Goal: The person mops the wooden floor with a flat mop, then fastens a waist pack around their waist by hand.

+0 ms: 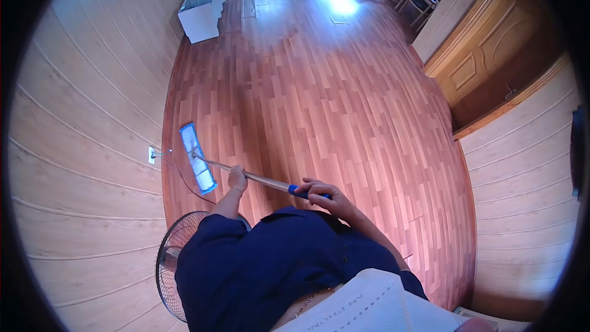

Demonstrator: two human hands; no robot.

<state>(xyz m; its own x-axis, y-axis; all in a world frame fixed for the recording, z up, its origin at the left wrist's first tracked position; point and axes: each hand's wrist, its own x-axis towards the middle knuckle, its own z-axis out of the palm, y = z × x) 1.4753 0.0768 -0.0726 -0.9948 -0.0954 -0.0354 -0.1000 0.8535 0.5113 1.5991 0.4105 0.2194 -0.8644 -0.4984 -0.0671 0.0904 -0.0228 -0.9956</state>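
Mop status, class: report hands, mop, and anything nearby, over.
Left hand shut on mop pole; right hand shut on blue grip. Mop head flat on wood floor, near wall. Fan and cord close by.

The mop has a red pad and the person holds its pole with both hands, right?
Not quite. The head view shows the mop's pad is blue, not red. The left hand and right hand both do hold its pole.

Blue mop pad (198, 158), blue handle end (300, 192) — reddish-brown plank floor (332, 98)
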